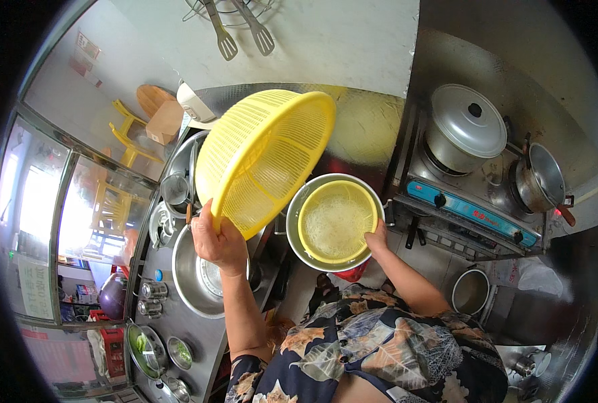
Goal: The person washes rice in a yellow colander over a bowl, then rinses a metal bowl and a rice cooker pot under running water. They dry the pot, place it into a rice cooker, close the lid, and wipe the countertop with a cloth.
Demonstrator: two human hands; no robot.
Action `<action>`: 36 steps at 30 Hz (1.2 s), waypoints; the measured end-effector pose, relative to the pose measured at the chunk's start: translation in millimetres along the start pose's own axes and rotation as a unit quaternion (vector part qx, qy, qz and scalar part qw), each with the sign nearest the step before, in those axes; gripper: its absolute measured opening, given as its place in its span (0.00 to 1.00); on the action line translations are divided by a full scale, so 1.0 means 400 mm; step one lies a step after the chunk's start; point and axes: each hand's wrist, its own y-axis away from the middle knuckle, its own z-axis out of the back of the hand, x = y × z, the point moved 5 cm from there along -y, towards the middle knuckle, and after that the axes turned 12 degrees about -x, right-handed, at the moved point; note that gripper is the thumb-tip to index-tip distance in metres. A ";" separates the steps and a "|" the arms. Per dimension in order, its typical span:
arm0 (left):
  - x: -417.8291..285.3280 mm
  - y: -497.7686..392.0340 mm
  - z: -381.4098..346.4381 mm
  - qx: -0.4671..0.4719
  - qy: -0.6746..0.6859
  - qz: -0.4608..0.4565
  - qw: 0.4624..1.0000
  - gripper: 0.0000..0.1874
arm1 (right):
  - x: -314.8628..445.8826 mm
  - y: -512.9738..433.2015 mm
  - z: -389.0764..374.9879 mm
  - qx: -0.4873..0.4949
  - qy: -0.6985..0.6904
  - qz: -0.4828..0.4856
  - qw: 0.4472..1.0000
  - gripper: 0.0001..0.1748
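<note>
My left hand (pixel 221 244) grips the rim of a large yellow plastic colander (pixel 236 136). It is held up and tilted on its side, its mouth facing down to the right, and I see nothing inside it. With my right hand (pixel 377 238) I grasp the rim of a smaller yellow basket (pixel 304 221). This basket sits inside a metal pot (pixel 292 216) with side handles. In it is a pale mass (pixel 337 224), either fine noodles or froth; I cannot tell which. Below my left hand is a wide metal basin (pixel 184 282) on the counter.
A gas stove (pixel 473 206) on the right bears a lidded pot (pixel 468 121) and a saucepan (pixel 546 176). On the left counter (pixel 198 347) are metal jars (pixel 153 297) and bowls with greens (pixel 182 351). Two slotted spatulas (pixel 243 38) hang ahead. A bucket (pixel 470 291) stands lower right.
</note>
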 end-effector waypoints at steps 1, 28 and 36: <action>-0.001 0.007 -0.006 0.003 0.011 0.011 1.000 0.20 | -0.007 -0.006 -0.008 -0.013 0.058 -0.017 0.998 0.38; -0.043 0.227 -0.092 0.172 0.079 0.006 0.982 0.21 | 0.146 0.096 -0.190 0.345 -0.091 -0.143 0.923 0.14; -0.034 0.280 -0.130 0.190 0.057 -0.055 0.979 0.20 | 0.231 0.129 -0.144 0.349 -0.092 -0.047 0.931 0.17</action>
